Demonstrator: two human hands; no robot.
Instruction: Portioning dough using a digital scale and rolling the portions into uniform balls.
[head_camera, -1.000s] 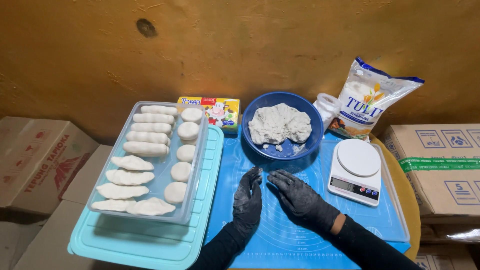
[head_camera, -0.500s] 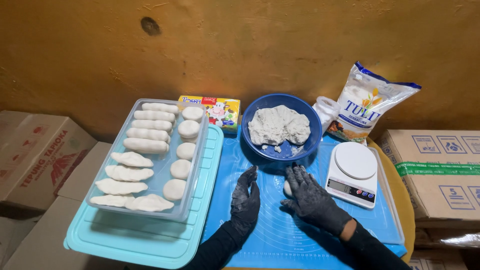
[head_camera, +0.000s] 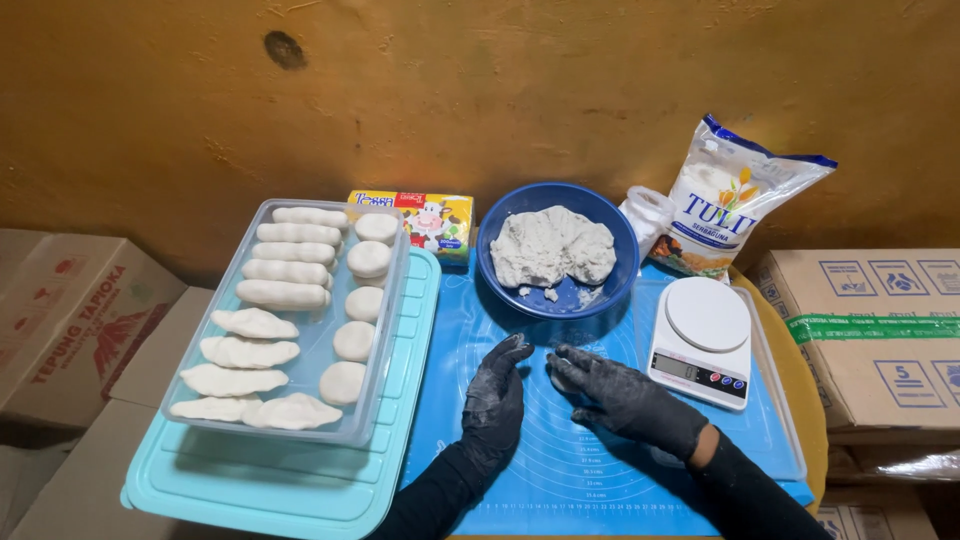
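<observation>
Two gloved hands meet over a blue mat.
Left hand (head_camera: 497, 400) and right hand (head_camera: 622, 396), fingers loosely spread, grasp nothing; the tray (head_camera: 385, 330) at the surface's left edge carries thirteen dough pieces.

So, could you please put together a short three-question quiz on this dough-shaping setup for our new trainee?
1. True or false: the blue bowl holding the dough lump stands behind the two gloved hands.
2. Which item lies nearest the right hand? A) kitchen scale B) flour bag C) clear tray
3. What colour is the mat under the left hand?

Key:
1. True.
2. A.
3. Blue.
</observation>
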